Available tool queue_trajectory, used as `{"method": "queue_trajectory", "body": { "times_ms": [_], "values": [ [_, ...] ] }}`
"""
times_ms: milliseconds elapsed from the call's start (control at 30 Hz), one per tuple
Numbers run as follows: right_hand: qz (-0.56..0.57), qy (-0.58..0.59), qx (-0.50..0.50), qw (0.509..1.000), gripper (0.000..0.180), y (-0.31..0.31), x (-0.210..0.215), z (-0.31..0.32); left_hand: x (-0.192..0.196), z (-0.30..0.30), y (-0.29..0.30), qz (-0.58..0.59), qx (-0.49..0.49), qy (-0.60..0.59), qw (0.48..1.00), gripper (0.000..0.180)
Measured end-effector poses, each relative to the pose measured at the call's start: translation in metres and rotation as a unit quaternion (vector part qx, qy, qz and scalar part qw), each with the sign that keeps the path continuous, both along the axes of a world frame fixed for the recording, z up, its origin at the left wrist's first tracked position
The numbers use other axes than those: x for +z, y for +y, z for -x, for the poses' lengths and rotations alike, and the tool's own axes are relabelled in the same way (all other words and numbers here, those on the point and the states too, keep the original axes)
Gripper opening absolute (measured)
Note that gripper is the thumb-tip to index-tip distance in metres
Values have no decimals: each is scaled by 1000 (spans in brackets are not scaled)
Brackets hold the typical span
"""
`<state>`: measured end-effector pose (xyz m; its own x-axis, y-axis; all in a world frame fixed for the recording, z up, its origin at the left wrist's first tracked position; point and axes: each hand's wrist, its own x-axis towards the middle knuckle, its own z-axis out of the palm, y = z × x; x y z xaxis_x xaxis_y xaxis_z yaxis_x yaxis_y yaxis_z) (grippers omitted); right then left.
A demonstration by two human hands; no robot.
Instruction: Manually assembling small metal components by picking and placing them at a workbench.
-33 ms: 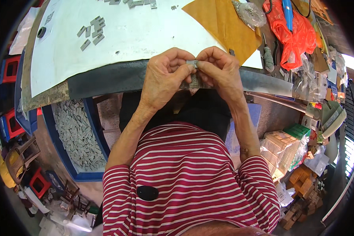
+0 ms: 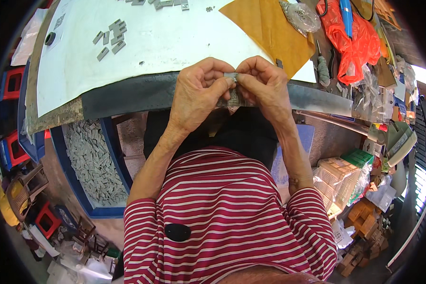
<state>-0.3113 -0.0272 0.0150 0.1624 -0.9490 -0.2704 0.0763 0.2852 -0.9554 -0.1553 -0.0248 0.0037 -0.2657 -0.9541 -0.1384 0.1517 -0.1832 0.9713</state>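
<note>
My left hand (image 2: 199, 92) and my right hand (image 2: 265, 85) meet at the table's front edge, fingertips nearly touching. Between them is a small grey metal piece (image 2: 230, 75), pinched by the left thumb and forefinger. The right thumb and forefinger are closed at its right end; whether they grip a separate tiny part there is hidden. Several similar grey rectangular pieces (image 2: 113, 35) lie on the white sheet (image 2: 175, 42) at the far left. More of them (image 2: 168, 4) sit along the far edge of the view.
A dark strip (image 2: 132, 92) runs along the table front. Brown paper (image 2: 270, 28), a bag of small metal parts (image 2: 300, 18), a red plastic bag (image 2: 348, 42) and a grey-handled tool (image 2: 323, 68) lie to the right. Below left stands a blue tray (image 2: 113, 213) full of grey pieces.
</note>
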Motion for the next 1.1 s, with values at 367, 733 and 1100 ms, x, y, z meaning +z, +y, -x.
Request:
{"method": "queue_trajectory", "body": {
  "times_ms": [367,733,1100],
  "values": [
    [95,53,-20,994,3,-2,-12,-1,-1,-1,1,40,-10,-38,998,13],
    [47,22,40,998,9,-4,-2,5,5,-9,-1,6,-10,-13,1000,15],
    [46,54,45,996,6,-8,0,3,4,-10,-2,24,-12,-24,999,14]
  ]
}}
